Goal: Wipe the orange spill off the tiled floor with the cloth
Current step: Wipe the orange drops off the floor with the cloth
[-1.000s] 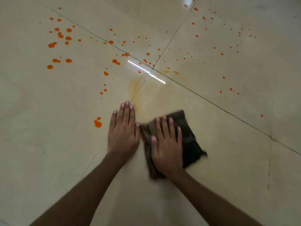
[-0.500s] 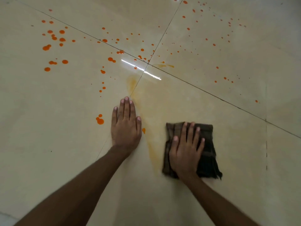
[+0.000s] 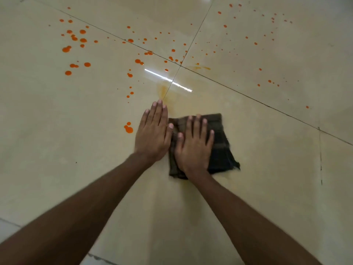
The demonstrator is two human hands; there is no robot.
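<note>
The folded cloth (image 3: pixel 221 148), dark brown with a faint check and a frayed near corner, lies flat on the tiled floor (image 3: pixel 57 146) just below where the grout lines (image 3: pixel 180 64) cross. The right hand (image 3: pixel 193 148) presses on it palm down, fingers straight and slightly fanned, arm extended. The left hand (image 3: pixel 152 134) lies flat on bare tile, fingers straight and close together, its thumb touching the cloth's left edge. The orange spill (image 3: pixel 129 129) is round glossy droplets scattered over cream, shiny tiles, with a pale yellow smear (image 3: pixel 163 90) ahead of the left fingertips.
</note>
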